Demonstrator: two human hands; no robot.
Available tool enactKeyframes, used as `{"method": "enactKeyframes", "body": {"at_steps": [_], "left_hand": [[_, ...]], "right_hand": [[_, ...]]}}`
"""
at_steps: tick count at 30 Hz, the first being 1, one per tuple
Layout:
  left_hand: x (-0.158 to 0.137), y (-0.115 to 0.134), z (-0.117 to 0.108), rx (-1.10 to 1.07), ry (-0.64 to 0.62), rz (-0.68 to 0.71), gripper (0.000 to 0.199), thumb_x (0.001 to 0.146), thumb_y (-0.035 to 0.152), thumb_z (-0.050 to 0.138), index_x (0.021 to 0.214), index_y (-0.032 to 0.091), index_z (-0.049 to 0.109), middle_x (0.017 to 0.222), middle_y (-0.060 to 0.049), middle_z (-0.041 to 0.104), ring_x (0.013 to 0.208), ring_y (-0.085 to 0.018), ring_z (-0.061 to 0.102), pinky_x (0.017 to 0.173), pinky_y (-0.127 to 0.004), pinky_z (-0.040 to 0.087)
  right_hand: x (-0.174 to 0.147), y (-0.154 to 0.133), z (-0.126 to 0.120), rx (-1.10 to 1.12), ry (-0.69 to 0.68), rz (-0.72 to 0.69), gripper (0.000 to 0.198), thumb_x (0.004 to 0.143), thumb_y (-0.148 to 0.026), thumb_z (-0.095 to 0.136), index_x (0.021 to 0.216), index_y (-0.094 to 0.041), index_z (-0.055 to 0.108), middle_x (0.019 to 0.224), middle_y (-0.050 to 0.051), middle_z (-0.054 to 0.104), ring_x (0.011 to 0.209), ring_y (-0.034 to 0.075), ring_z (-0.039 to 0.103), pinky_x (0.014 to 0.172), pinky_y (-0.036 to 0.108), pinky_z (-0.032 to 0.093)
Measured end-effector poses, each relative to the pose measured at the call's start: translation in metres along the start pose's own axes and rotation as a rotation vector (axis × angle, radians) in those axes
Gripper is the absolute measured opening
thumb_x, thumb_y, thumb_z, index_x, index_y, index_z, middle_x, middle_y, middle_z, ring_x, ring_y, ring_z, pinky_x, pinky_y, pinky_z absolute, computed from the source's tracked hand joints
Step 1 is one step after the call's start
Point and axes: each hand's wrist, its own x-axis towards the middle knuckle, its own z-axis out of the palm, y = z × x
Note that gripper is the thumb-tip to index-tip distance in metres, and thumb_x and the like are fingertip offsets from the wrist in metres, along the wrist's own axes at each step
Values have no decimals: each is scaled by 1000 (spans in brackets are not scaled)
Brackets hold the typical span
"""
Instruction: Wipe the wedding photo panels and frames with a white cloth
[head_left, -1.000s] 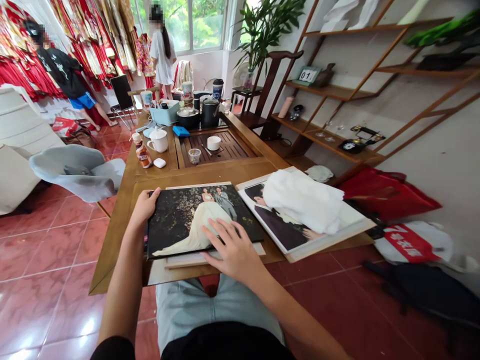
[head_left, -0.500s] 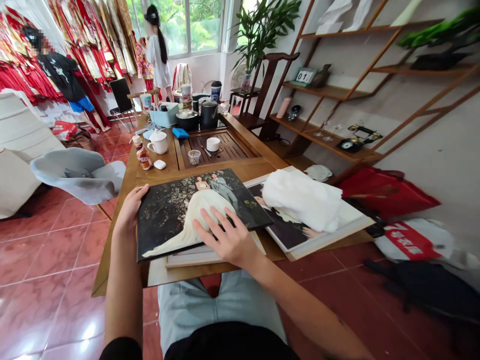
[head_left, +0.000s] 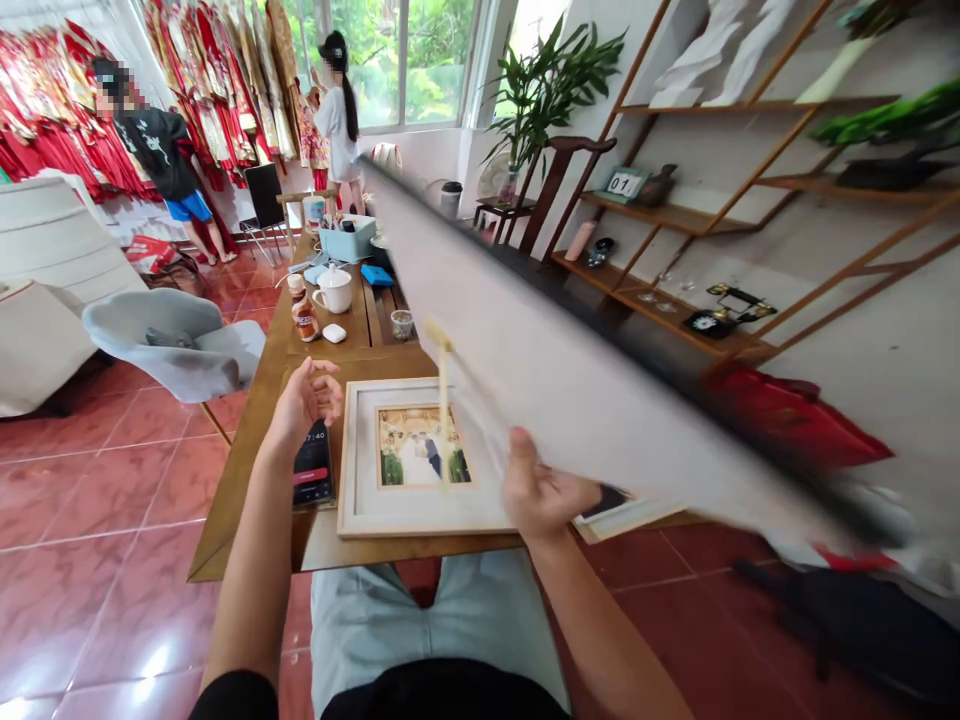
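My right hand [head_left: 541, 488] grips the lower edge of a large photo panel [head_left: 600, 385], raised and steeply tilted. Its white back and dark edge are smeared by motion, and a thin yellowish strip [head_left: 444, 400] hangs near its left part. Below, a light wood picture frame [head_left: 367, 450] with a wedding photo in a white mat lies flat on the table. My left hand [head_left: 306, 405] is empty, fingers loosely bent and apart, above a phone [head_left: 313, 470] beside the frame. Another framed picture [head_left: 611, 512] is mostly hidden behind the panel and my right hand.
On the wooden table [head_left: 247, 500] stand a white lidded cup [head_left: 332, 290], a small bottle [head_left: 304, 312], a white case [head_left: 334, 333] and a small tub [head_left: 402, 324]. A grey chair [head_left: 169, 340] is at left, shelves [head_left: 675, 215] at right. Two people are at the back.
My right hand has swung the photo panel up and to the right, so its back now shows. My left hand has let go of it. The frame and phone beneath are uncovered.
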Motion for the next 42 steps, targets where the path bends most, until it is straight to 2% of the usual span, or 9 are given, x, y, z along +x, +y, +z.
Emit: {"method": "enactKeyframes", "body": {"at_steps": [4,8,11,15,18,20,27,32,42], "left_hand": [[2,-5,-2,-2,-63,102,45,85,64,64,95,20,57,63,3,62,50,-14,60,40,-21,43],[5,-10,-3,-15,-35,152,42,85,58,66,97,18,61,77,-2,70,68,-16,69,62,-25,54],[6,-12,-3,-8,-30,154,48,85,61,64,103,16,67,94,-6,75,84,-19,72,71,-26,55],[1,-11,-6,1,-147,80,61,88,68,57,109,13,74,102,-10,77,93,-23,72,76,-27,54],[-4,-7,-6,17,-281,-50,65,90,68,56,118,12,73,102,-11,76,85,-21,72,72,-27,55],[-7,-6,-3,65,-316,-119,63,91,63,60,128,12,69,100,-11,74,75,-19,70,63,-27,55],[-8,-23,20,308,-108,-141,72,90,34,73,153,17,43,83,-1,62,61,-13,62,50,-24,55],[-6,-37,24,394,-127,-200,97,80,26,84,160,14,28,72,-1,66,56,-19,64,46,-26,53],[-1,-49,27,608,-1,-176,93,77,26,84,157,16,38,89,-6,66,69,-22,66,49,-27,53]], "right_hand": [[9,-19,14,260,457,211,43,89,-39,70,127,-19,65,126,11,73,128,32,63,112,56,48],[8,-38,14,546,473,511,39,84,-35,72,121,-25,68,134,4,70,133,27,59,115,55,46],[-5,-44,9,633,401,699,42,83,-34,72,124,-27,67,139,2,67,136,25,56,117,52,44],[-21,-38,1,642,289,846,54,79,-36,75,131,-29,64,139,2,67,136,25,56,117,50,45],[-21,-18,-5,568,178,906,53,74,-41,78,124,-27,67,130,3,73,129,26,62,110,46,52],[-15,0,-10,485,14,943,49,70,-45,79,114,-26,70,119,4,77,120,27,68,102,43,57],[10,47,-15,352,-319,1030,28,67,-36,82,87,-19,73,85,9,80,84,30,77,74,43,64],[12,61,-11,309,-438,1032,34,67,-36,82,95,-21,70,84,5,80,73,25,76,66,36,63],[16,68,-8,241,-547,976,43,71,-45,78,103,-19,68,87,7,80,72,23,75,68,35,62]]}}
